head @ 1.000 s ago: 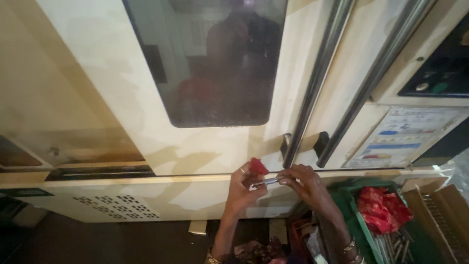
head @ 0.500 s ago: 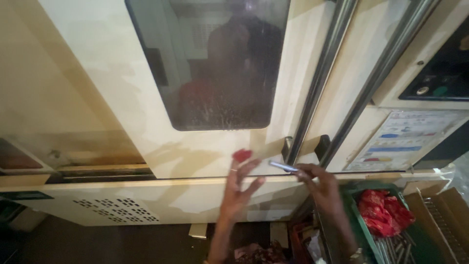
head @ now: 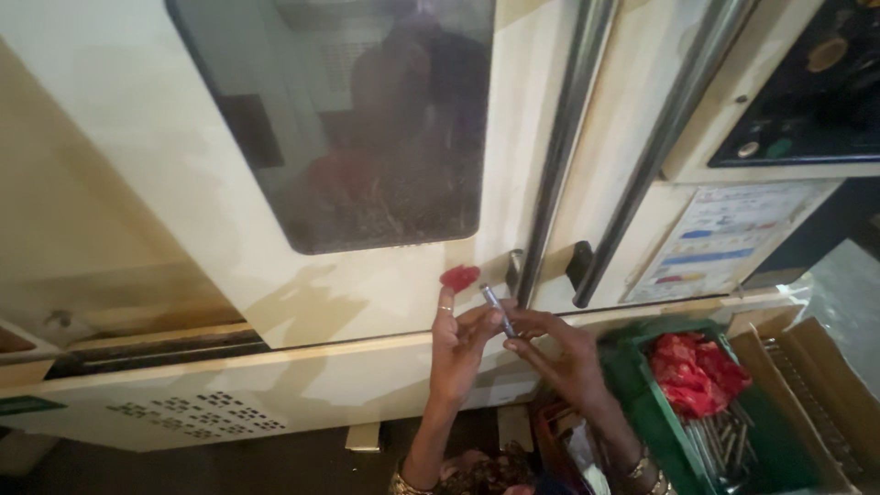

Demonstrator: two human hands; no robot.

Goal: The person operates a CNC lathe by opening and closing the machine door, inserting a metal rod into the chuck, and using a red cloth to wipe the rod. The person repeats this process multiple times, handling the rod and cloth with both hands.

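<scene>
Against cream machine door [head: 275, 183], blurred red piece [head: 459, 276] above left hand [head: 456, 344].

Head-worn view, downward, near machine door [head: 275, 275]

Warm dim indoor light, soft overall blur, murky reflection in dark window [head: 367, 119], shadowed floor at bottom

A red piece [head: 459, 276] sits against the cream machine door [head: 385, 284], beside a green crate [head: 678, 440] holding red parts [head: 695, 371].
</scene>
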